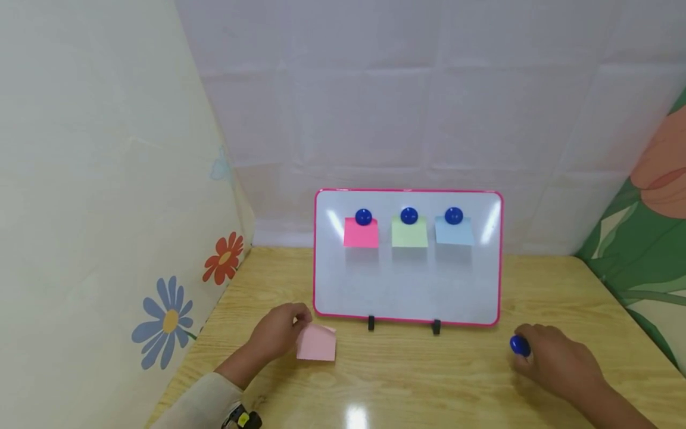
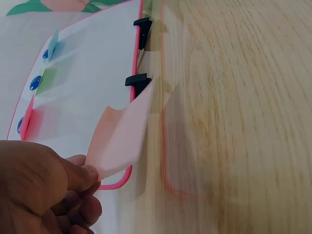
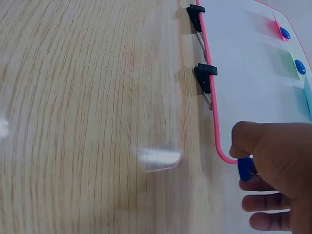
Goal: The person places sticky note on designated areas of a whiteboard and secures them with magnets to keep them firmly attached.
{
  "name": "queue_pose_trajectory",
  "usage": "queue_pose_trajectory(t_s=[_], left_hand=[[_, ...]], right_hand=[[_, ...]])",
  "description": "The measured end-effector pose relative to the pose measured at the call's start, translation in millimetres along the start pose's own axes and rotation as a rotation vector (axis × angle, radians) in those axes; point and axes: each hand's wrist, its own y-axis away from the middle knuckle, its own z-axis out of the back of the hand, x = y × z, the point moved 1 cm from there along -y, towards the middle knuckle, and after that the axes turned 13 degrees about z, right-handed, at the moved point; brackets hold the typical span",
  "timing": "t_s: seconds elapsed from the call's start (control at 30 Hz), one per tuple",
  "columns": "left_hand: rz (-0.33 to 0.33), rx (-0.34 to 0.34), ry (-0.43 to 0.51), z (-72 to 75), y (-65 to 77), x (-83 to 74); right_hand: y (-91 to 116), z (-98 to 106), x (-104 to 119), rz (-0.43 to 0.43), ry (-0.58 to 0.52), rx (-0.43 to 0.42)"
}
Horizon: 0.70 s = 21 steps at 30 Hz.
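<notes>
My left hand (image 1: pixel 280 331) pinches a pale pink sticky note (image 1: pixel 316 344) by a corner between thumb and finger; in the left wrist view the note (image 2: pixel 122 136) bends and hangs in front of the board's lower edge. Off the board's lower right corner, my right hand (image 1: pixel 560 360) holds a round blue magnet (image 1: pixel 520 345) between thumb and fingers. The pink-framed whiteboard (image 1: pixel 407 286) stands upright. Across its upper part hang a hot pink note (image 1: pixel 361 233), a green note (image 1: pixel 409 232) and a blue note (image 1: pixel 454 232), each under a blue magnet (image 1: pixel 409 215).
Two black feet (image 1: pixel 371 323) prop the whiteboard on the wood-grain table (image 1: pixel 407 381). Behind it hangs a pale cloth (image 1: pixel 375 119). A flower-printed wall covering (image 1: pixel 96 179) borders the left side, and a leaf-printed one (image 1: pixel 643 250) the right.
</notes>
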Motion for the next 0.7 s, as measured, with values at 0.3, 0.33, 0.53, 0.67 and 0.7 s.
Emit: queue_pose_trajectory(t_s=[0.3, 0.33, 0.53, 0.67, 0.7], left_hand=[[-0.02, 0.013, 0.049, 0.4, -1.4, -9.5], [-0.02, 0.012, 0.048, 0.3, -1.8, -10.3], [-0.059, -0.019, 0.066, -1.9, -6.3, -14.2], [-0.084, -0.027, 0.092, -4.5, -9.4, -18.4], [-0.086, -0.027, 0.097, -5.1, -10.1, -19.5]], right_hand=[[2, 1, 6, 0.108, 0.057, -0.323], [1, 1, 7, 0.123, 0.066, -0.354], [-1, 3, 9, 0.188, 0.119, -0.495], [-3, 4, 12, 0.228, 0.14, -0.557], [-3, 4, 12, 0.24, 0.142, -0.571]])
